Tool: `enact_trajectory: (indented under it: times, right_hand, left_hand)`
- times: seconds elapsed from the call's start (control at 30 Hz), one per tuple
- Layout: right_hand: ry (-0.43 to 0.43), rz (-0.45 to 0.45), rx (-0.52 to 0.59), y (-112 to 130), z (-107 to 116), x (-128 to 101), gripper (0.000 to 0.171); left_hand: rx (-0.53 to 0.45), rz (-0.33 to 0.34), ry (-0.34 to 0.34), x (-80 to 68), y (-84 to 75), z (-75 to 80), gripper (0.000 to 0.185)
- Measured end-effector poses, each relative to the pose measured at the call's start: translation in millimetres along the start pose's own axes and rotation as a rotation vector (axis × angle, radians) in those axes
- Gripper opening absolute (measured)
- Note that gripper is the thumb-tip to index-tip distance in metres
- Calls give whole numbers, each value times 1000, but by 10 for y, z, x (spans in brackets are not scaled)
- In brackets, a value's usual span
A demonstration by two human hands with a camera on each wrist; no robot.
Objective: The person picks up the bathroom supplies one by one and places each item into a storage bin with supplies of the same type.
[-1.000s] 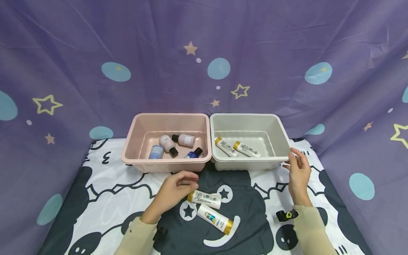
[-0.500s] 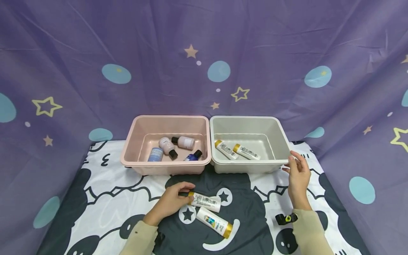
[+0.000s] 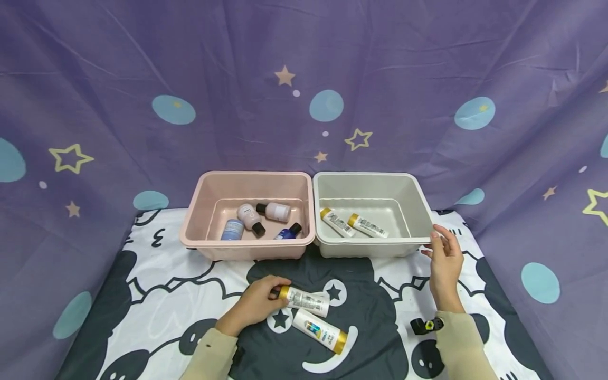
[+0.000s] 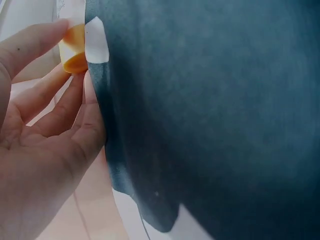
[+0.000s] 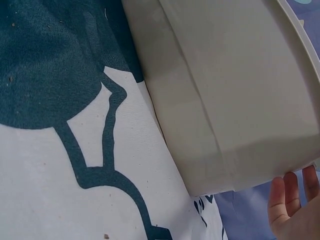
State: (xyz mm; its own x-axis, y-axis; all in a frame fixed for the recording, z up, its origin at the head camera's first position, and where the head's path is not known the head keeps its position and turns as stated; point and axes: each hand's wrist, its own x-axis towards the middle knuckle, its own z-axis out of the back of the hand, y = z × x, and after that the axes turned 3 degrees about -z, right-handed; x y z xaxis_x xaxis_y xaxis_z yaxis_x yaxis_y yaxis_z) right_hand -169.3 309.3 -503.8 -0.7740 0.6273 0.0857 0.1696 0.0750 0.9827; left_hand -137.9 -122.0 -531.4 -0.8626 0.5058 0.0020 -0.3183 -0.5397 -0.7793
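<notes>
On the dark part of the cloth lie two white squeeze tubes with gold caps. My left hand point(image 3: 258, 301) pinches the gold cap of the farther tube point(image 3: 306, 301) between thumb and fingers; in the left wrist view the cap point(image 4: 75, 47) shows between them. Just in front lies the nearer tube point(image 3: 319, 331), label up. My right hand point(image 3: 445, 264) holds the front right corner of the white bin point(image 3: 366, 247), its fingertips point(image 5: 291, 187) against the outer wall in the right wrist view. Inside that bin rest two more tubes, one of them a tube point(image 3: 368, 226) slanting rightward.
A pink bin point(image 3: 252, 252) stands left of the white one, rims nearly meeting, with several small bottles point(image 3: 276, 212) lying in it. A purple curtain point(image 3: 304, 53) hangs behind. Near the right sleeve sits a small black object point(image 3: 425, 326).
My left hand has come down and slightly forward in the view onto the farther tube's cap and now pinches it. The right hand keeps its place at the bin corner.
</notes>
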Motion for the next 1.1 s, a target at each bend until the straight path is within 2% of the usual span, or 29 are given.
enact_trajectory:
  times: [0.2,0.33,0.5,0.7,0.93,1.1]
  right_hand:
    - [-1,2,4,18,-4,-9,29]
    - [1,-2,-6,20,-7,-11,29]
    - [3,-4,-9,25,-8,-14,30]
    - [4,-5,-20,33,-15,-16,31]
    - [4,1,-26,35,-14,-18,30]
    - [3,3,-23,32,-16,-26,30]
  left_hand:
    - [41,-36,28,-4,2,26,38]
    - [13,-27,34,-8,11,34,36]
    - [-72,-9,26,-18,20,35,37]
    - [-274,50,38,-18,33,42,38]
    - [-315,94,7,-10,22,41,39]
    - [-396,126,-29,-19,-7,32,38]
